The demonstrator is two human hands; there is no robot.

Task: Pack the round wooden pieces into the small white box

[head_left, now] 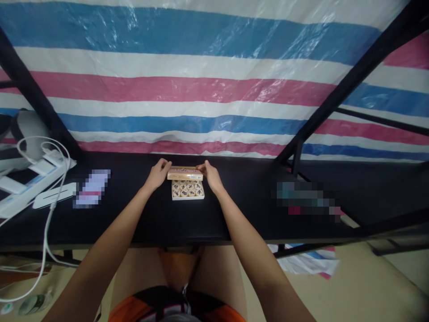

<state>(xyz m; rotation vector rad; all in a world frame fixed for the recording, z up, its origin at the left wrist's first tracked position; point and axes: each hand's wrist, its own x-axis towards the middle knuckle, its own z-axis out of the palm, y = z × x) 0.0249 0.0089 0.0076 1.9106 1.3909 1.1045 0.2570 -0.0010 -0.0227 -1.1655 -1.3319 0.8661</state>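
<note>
In the middle of the black table, a shallow white box (pixel 188 198) holds rows of round Chinese chess pieces (pixel 191 187) marked with dark characters. Over its far part sits a tan and pink box lid (pixel 184 176) with "30" printed on its near side. My left hand (pixel 158 174) grips the lid's left end, fingers closed. At the right end, my right hand (pixel 211 173) has its thumb and fingers closed on the lid too. The far rows of pieces are hidden beneath the lid.
A blurred-out purple item (pixel 92 188) and a white flat object (pixel 55 195) lie to the left, with white cables (pixel 50 214) and a power strip (pixel 33 183). Black metal bars (pixel 342 89) rise at both sides. A blurred-out item (pixel 304 197) lies right. Behind hangs a striped sheet (pixel 187 89).
</note>
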